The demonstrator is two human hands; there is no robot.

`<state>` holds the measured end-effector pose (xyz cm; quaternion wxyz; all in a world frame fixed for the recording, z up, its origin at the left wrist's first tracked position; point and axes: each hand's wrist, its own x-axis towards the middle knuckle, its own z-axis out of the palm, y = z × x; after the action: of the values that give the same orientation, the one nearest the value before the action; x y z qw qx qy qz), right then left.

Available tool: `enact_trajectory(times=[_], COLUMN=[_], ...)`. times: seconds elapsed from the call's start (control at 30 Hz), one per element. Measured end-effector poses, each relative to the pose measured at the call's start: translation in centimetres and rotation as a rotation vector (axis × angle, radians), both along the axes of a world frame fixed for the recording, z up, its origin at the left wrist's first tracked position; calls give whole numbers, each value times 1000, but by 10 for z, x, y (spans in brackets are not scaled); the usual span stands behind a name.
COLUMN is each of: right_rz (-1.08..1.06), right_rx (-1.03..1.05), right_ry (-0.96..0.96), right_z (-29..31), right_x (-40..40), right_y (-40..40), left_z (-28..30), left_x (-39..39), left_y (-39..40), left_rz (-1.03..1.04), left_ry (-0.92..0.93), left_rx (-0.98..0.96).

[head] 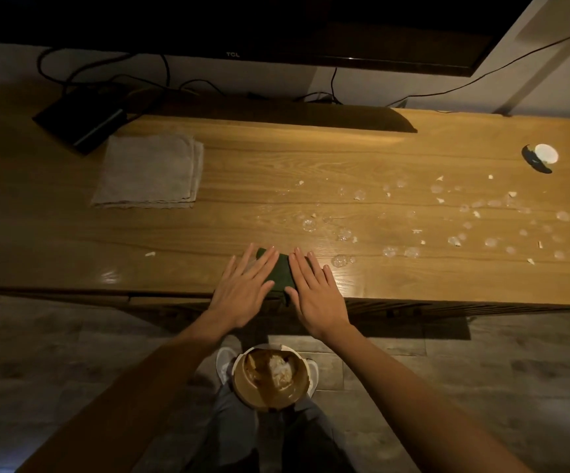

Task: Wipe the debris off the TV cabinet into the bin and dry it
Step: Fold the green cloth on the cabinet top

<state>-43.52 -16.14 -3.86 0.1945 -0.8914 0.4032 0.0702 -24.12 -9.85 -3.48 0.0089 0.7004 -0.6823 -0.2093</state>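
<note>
Hands lie flat on the wooden counter, at its front edge; the left hand has its fingers spread and straight, palm down, and it grips nothing; the right hand is the same, open and flat. Between and under both hands sits a dark green cloth, folded small; each hand covers one side of it, and a part hangs a little over the front edge. To the right of the hands, debris is scattered over the counter surface: clear water drops and small pale crumbs, reaching to the right end; one single crumb lies to the left of the hands. Farther back on the left rests a folded grey towel, well apart from the green cloth. Near the right back corner there is a round white object with a dark piece beside it. Below the counter, on the floor between the person's legs, stands a round bin with brown lining and some white waste inside. Above the counter hangs a dark TV; black cables run behind.
</note>
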Motion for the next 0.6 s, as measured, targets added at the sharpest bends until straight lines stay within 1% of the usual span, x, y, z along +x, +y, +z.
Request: enact_trajectory(times=[0.17,0.37,0.43,0.5,0.53,0.6], right_rz=[-82,-84,-116,-147,-135,-69], right_rx=[-14,7,46,73,59,29], right_ry=[-29,-52,-134,-263,-315,-351], right_z=[-16,-13,-13,-15,-19,-32], right_x=[0,1,-1,-13,-22,-42], right_y=[4,4,11,28,40,66], left_z=[-13,-14,-13,-15,-17,-25], left_x=[0,-5,-9,-15,-18,-26], left_y=[1,3,11,34,50,89], left_rz=[36,88,123,197,243,343], left_ry=[-47,-21,-28,-13,-7,12], left_rx=[-24,-16,-50,-97,-113,-125])
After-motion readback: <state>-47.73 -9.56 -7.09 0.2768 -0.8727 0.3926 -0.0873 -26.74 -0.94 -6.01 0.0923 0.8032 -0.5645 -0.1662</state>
